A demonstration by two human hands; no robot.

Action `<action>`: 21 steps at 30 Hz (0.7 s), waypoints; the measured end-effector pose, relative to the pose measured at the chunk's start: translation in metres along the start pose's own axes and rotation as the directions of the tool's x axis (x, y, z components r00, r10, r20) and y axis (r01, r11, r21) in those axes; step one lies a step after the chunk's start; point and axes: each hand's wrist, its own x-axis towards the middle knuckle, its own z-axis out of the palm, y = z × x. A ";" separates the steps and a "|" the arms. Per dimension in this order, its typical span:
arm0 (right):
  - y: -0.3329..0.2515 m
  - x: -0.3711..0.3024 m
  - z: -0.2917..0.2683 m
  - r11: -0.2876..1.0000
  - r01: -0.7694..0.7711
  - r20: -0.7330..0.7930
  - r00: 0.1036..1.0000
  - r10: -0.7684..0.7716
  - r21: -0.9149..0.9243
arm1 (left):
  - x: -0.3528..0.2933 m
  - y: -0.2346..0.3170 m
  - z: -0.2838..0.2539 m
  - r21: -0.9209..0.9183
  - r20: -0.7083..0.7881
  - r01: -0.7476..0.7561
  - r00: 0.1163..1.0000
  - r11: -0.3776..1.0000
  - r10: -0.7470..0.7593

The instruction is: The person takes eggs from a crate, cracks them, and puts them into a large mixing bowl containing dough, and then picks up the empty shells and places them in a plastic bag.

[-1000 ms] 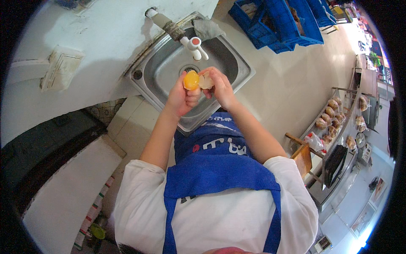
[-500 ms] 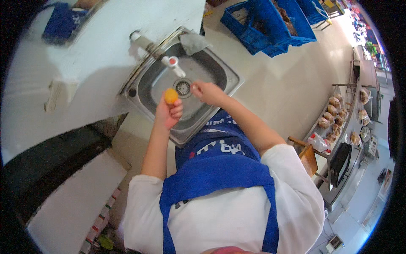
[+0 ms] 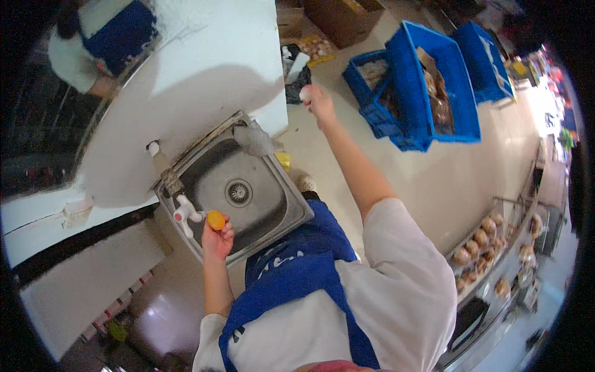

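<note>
My left hand [image 3: 218, 240] is closed around a small, smooth orange-yellow oval thing [image 3: 215, 219]; its exact kind does not show. That hand is over the near left edge of a steel sink [image 3: 277, 208], close to a white tap [image 3: 187, 216] with a red mark. Stretched far out beyond the sink, my right hand [image 3: 320, 106] pinches a small whitish piece [image 3: 304, 93], whose kind I cannot make out. Just left of it, at the wall's end, is a black plastic bag [image 3: 300, 87] with white material in it.
Blue crates [image 3: 409, 93] with goods inside stand on the floor at the far right. A grey cloth [image 3: 254, 139] hangs over the sink's far corner. Bagged round goods fill a rack [image 3: 480, 245] on the right. Cardboard boxes [image 3: 344, 22] sit at the back.
My right hand has moved from above the sink drain out past the sink to beside the black bag. My left hand keeps the orange-yellow thing, now near the tap. The view has shifted.
</note>
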 end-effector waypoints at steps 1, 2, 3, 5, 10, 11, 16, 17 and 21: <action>-0.009 0.031 0.007 0.998 0.065 0.013 0.998 -0.065 -0.023 | -0.001 -0.007 0.009 -0.015 -0.011 -0.039 0.999 0.999 0.039; -0.008 0.071 0.008 0.997 0.066 0.082 0.994 -0.069 0.039 | 0.000 -0.016 0.018 -0.027 -0.014 -0.067 0.998 0.997 0.067; -0.026 0.091 0.018 0.997 -0.002 0.136 0.991 0.013 -0.083 | 0.000 -0.029 0.022 -0.057 -0.039 -0.114 0.993 0.992 0.112; 0.008 0.167 -0.002 0.978 0.046 -0.038 0.998 -0.055 -0.202 | 0.017 -0.035 0.047 0.034 -0.083 -0.115 0.990 0.993 0.118; -0.021 0.054 0.007 0.840 0.504 0.141 0.864 -0.484 -0.201 | 0.008 -0.058 0.094 0.036 0.061 -0.185 0.981 0.982 0.182; -0.025 0.007 0.010 0.872 0.454 0.235 0.882 -0.409 -0.182 | 0.008 -0.057 0.099 0.033 0.089 -0.182 0.980 0.983 0.178; -0.041 -0.158 0.039 0.977 0.149 0.782 0.623 0.025 -0.150 | 0.016 -0.053 0.112 0.180 0.209 -0.237 0.958 0.955 0.199; -0.041 -0.166 0.045 0.986 0.121 0.795 0.607 0.019 -0.115 | 0.021 -0.054 0.111 0.235 0.255 -0.282 0.941 0.930 0.221; -0.031 -0.182 0.061 0.999 -0.051 0.799 0.601 0.027 0.005 | 0.015 -0.049 0.117 0.643 0.238 -0.482 0.865 0.596 0.443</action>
